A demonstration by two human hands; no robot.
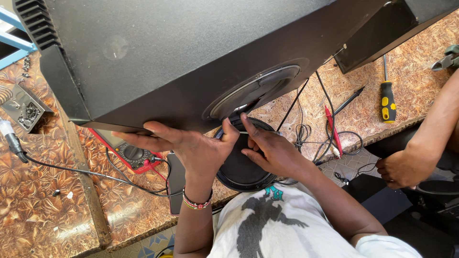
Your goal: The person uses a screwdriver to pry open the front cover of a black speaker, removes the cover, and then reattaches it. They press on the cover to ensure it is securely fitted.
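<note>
white printed t-shirt (287, 229), beaded wristband (197, 204), bare forearms

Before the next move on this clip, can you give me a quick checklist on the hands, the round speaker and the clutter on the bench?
1. Left hand braces the black speaker cabinet with an open palm on its lower edge: ok.
2. Right hand has fingers on the round black speaker, firm grip or not: cannot tell.
3. Speaker lies on the bench edge below the cabinet's round opening, partly overhanging: not ok.
4. Loose wires and red probe trail beside the right hand: not ok.
5. Multimeter sits half under the cabinet: not ok.
6. Yellow-handled screwdriver lies apart from both hands: ok.
</note>
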